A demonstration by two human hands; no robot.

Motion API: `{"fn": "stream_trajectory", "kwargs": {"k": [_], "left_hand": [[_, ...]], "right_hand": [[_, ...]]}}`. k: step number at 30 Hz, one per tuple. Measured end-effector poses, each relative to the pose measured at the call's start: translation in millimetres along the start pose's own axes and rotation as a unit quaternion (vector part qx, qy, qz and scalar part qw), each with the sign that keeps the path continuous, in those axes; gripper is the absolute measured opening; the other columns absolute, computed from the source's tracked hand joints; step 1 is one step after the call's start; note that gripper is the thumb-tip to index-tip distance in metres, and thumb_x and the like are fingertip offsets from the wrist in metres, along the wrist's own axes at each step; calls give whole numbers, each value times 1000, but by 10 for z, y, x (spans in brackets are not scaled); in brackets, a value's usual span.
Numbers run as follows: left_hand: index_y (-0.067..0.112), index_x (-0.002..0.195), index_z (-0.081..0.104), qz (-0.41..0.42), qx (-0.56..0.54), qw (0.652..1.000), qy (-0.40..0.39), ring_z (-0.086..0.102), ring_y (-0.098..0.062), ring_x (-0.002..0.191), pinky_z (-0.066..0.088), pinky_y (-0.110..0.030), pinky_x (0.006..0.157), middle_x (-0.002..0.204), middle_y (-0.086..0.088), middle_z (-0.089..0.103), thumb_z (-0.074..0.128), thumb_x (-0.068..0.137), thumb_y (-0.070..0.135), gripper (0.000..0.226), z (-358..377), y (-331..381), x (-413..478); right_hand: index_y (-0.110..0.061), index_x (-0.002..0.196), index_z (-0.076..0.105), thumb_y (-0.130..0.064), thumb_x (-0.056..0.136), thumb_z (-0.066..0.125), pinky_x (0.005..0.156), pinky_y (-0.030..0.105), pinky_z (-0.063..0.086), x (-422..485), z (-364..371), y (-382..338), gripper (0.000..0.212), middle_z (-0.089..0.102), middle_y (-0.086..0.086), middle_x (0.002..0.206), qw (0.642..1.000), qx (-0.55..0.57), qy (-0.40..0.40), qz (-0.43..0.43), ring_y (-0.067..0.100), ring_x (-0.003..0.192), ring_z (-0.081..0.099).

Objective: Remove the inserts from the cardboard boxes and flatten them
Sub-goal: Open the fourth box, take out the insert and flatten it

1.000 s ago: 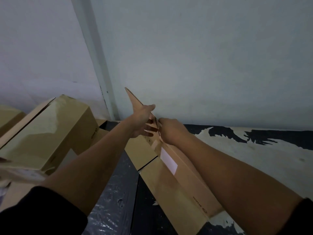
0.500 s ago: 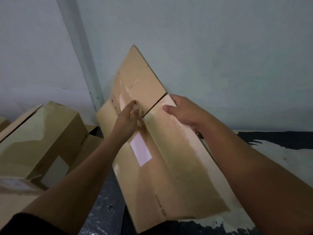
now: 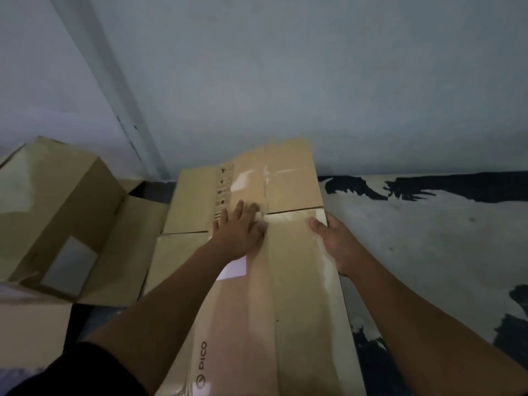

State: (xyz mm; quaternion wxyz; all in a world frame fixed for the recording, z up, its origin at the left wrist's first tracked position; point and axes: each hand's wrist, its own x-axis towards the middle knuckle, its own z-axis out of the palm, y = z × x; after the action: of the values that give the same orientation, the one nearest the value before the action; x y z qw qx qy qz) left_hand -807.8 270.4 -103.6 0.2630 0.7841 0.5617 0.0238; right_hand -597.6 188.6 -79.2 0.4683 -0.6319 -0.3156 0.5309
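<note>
A flattened brown cardboard box (image 3: 288, 304) marked PICO lies on the floor in front of me, its end flaps reaching the wall. My left hand (image 3: 238, 232) presses flat on its middle with fingers spread, partly covering a white label (image 3: 234, 268). My right hand (image 3: 333, 241) grips the box's right edge, thumb on top and fingers hidden underneath.
An opened cardboard box (image 3: 54, 212) lies on its side at the left with a flap (image 3: 125, 250) spread on the floor. Another piece of cardboard (image 3: 31, 332) sits at the lower left. A grey wall (image 3: 314, 81) stands close ahead. The floor (image 3: 428, 238) is patchy black and white.
The box was held up and tilted toward the wall; now it lies flat on the floor. My left hand went from holding the flaps to pressing down on top.
</note>
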Motion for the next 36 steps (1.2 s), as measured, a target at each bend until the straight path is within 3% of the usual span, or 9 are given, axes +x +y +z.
{"fn": "stream_trajectory", "kwargs": {"k": [2, 5, 12, 15, 18, 24, 28, 32, 36], "left_hand": [[42, 148, 4, -6, 25, 997, -77, 1, -37, 147, 10, -61, 113, 161, 2, 2, 3, 70, 88, 91, 264, -102, 25], [42, 149, -1, -31, 67, 984, -164, -2, -42, 145, 7, -61, 113, 161, 0, -8, 23, 88, 71, 72, 626, -176, -82], [45, 147, -13, -57, 119, 972, -196, -24, -46, 140, -1, -65, 110, 154, 3, -32, 38, 93, 59, 75, 1208, -288, -200], [45, 147, -12, -57, 134, 974, -174, -24, -45, 140, -4, -65, 109, 155, 3, -32, 38, 92, 60, 75, 1268, -284, -187], [45, 148, -1, -76, 117, 984, -115, -11, -39, 144, 5, -61, 111, 159, 2, -18, 41, 91, 60, 72, 1202, -393, -211], [42, 144, -8, -327, -11, 945, -16, -8, -51, 141, 5, -68, 108, 158, -8, -16, 51, 72, 75, 99, 1080, -782, -433], [28, 145, 3, -358, -44, 932, 31, 29, -45, 134, 30, -58, 104, 149, -21, 24, 69, 69, 63, 107, 850, -907, -547], [-1, 127, 46, -334, -136, 930, 70, 57, -38, 109, 45, -39, 83, 119, -19, 59, 65, 86, 41, 61, 497, -999, -533], [-1, 107, 56, -261, -132, 949, 119, 55, -28, 88, 36, -31, 69, 91, -9, 53, 47, 98, 37, 40, 355, -849, -623]], "right_hand": [[-17, 119, 60, -25, 98, 52, 81, 43, 56, 58, -143, 229, 24, 69, 11, 109, 999, -16, 30, 22, 28, 96, 67], [-16, 124, 57, -25, 96, 54, 96, 49, 49, 171, -302, 546, 29, 66, 9, 116, 990, -117, 68, 28, 27, 105, 62], [-13, 149, 23, -22, 93, 58, 104, 40, 36, 237, -356, 1004, 67, 41, 14, 145, 925, -341, 154, 59, 35, 131, 42], [-30, 152, 0, -42, 94, 51, 112, 54, 22, 169, -196, 1180, 79, -2, 7, 160, 829, -548, 83, 66, 37, 146, 4], [-41, 149, 2, -57, 92, 43, 111, 65, 11, 130, -1, 1366, 73, -17, -2, 159, 793, -601, -55, 81, 34, 146, -13], [-50, 145, -9, -67, 84, 48, 98, 78, 8, 111, 33, 1433, 85, -29, -12, 155, 793, -593, -67, 119, 27, 143, -25], [-48, 146, -6, -65, 84, 50, 99, 77, 17, 121, 63, 1450, 86, -26, -9, 156, 789, -601, -59, 110, 30, 144, -22], [-50, 146, 1, -66, 81, 55, 98, 76, 18, 116, 67, 1422, 86, -21, -9, 158, 798, -590, -45, 115, 32, 145, -18], [-47, 145, 14, -64, 78, 60, 103, 68, 22, 97, 70, 1368, 82, -10, -3, 159, 836, -532, 46, 124, 38, 143, -2]]}}
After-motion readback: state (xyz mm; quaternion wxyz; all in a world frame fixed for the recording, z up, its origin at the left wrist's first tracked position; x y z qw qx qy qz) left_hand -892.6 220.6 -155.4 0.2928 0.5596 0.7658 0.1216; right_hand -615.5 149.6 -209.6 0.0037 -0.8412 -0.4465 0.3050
